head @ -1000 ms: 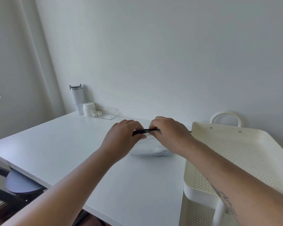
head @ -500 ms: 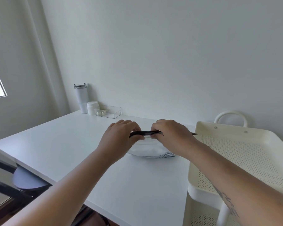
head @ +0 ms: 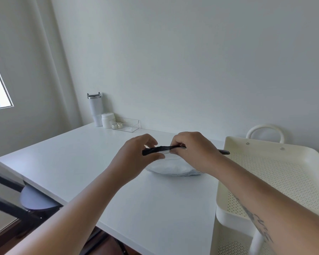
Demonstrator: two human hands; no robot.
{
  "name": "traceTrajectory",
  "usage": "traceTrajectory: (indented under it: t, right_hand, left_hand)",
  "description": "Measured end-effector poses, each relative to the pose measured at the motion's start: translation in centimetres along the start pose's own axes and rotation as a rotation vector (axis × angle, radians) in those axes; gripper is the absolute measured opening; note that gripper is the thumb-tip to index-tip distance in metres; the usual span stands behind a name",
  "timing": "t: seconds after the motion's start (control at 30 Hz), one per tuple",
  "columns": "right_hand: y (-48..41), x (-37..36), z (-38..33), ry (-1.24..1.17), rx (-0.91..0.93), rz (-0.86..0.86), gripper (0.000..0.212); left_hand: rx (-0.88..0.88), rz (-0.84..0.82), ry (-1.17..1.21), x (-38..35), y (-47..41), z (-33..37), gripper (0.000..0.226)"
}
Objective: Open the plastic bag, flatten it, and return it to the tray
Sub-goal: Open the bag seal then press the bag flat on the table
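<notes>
A clear plastic bag (head: 168, 165) with a black zip strip along its top stands on the white table (head: 77, 157), its bottom resting on the surface. My left hand (head: 136, 157) pinches the left part of the black strip. My right hand (head: 193, 150) pinches the strip just right of the middle; the strip's right end pokes out past that wrist. Striped contents show at the bag's lower right. The cream perforated tray (head: 276, 173) sits to the right, holding nothing visible.
At the table's far left corner stand a white tumbler (head: 95, 109), a small white jar (head: 107, 120) and a clear acrylic box (head: 125, 124). A round dark stool (head: 36, 199) sits under the table's left edge. The tray tops a cart with a looped handle (head: 265, 132).
The view has shifted slightly; both hands stay on the strip. My left fingers have spread a little, exposing more of the black strip between the hands.
</notes>
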State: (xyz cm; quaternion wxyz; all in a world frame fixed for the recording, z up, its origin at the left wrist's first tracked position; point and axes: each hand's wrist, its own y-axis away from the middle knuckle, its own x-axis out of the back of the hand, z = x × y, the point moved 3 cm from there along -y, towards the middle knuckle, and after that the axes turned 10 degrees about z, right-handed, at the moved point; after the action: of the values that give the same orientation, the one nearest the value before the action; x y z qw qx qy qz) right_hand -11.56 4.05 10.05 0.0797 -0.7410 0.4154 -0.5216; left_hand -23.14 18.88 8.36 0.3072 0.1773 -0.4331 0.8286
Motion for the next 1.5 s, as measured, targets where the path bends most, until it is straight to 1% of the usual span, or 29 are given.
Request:
traceTrajectory:
  t: [0.07, 0.2, 0.27, 0.4, 0.53, 0.67, 0.73, 0.8, 0.87, 0.93, 1.0, 1.03, 1.1, 1.13, 1.2, 1.4, 1.47, 1.5]
  right_hand:
    - [-0.2, 0.2, 0.5, -0.05, -0.025, 0.015, 0.008]
    - [-0.6, 0.6, 1.2, -0.128, -0.075, 0.056, 0.009]
    - [-0.8, 0.9, 1.5, -0.166, -0.085, 0.071, 0.01]
    - [-1.5, 1.7, 1.3, -0.211, -0.084, 0.074, 0.013]
    - [-2.4, 2.8, 0.7, -0.209, -0.048, 0.066, 0.012]
    - [-3.4, 3.9, 0.1, -0.192, -0.029, 0.071, 0.009]
    - [-3.9, 4.4, -0.3, -0.196, -0.018, 0.088, 0.009]
    - [-4.2, 4.9, -0.3, -0.209, -0.029, 0.106, 0.009]
    - [-4.4, 5.2, -0.3, -0.198, -0.046, 0.091, 0.008]
    - [-4.6, 5.3, -0.8, -0.164, -0.035, 0.033, 0.008]
    - [-5.0, 5.1, -2.1, -0.155, -0.002, -0.014, 0.014]
    - [-5.2, 4.8, -3.0, -0.145, 0.024, -0.028, 0.017]
    - [-5.8, 4.2, -4.7, -0.126, 0.092, -0.03, 0.011]
    - [-6.1, 4.0, -5.4, -0.12, 0.119, -0.021, 0.009]
    - [-6.6, 4.0, -6.1, -0.114, 0.139, 0.002, 0.013]
    - [-6.8, 4.1, -5.6, -0.178, 0.071, 0.176, 0.015]
    - [-6.7, 4.0, -5.5, -0.197, 0.07, 0.177, 0.014]
    - [-6.8, 4.1, -5.6, -0.209, 0.069, 0.159, 0.014]
  left_hand:
    - [0.133, 0.008, 0.155, 0.4, 0.0, -1.0, 0.027]
    - [0.27, -0.016, 0.419, 0.3, 0.3, -1.9, 0.02]
    - [0.296, -0.007, 0.546, 0.4, 0.2, -2.1, 0.017]
    - [0.284, 0.022, 0.691, 0.9, 0.0, -1.7, 0.024]
    - [0.265, 0.115, 0.665, 1.4, -0.8, -1.4, 0.01]
    - [0.206, 0.187, 0.635, 2.0, -1.9, -1.0, 0.007]
    - [0.2, 0.174, 0.664, 2.1, -2.0, -1.0, 0.014]
    - [0.229, 0.148, 0.659, 2.0, -1.7, -1.5, 0.029]
    - [0.25, 0.151, 0.643, 1.7, -1.3, -2.0, 0.032]
    - [0.244, 0.18, 0.639, 1.6, -1.0, -2.0, 0.028]
    - [0.225, 0.205, 0.621, 1.5, -1.2, -1.7, 0.024]
    - [0.216, 0.207, 0.61, 1.5, -1.4, -1.4, 0.019]
    - [0.199, 0.202, 0.574, 1.5, -1.7, -1.1, 0.006]
    - [0.191, 0.205, 0.552, 1.5, -1.7, -1.0, 0.005]
    - [0.19, 0.215, 0.53, 1.5, -1.8, -1.0, 0.006]
    - [0.21, 0.204, 0.541, 1.5, -2.2, -0.6, 0.011]
    - [0.229, 0.187, 0.546, 1.5, -2.4, -0.7, 0.017]
    - [0.233, 0.191, 0.561, 1.6, -2.5, -0.7, 0.024]
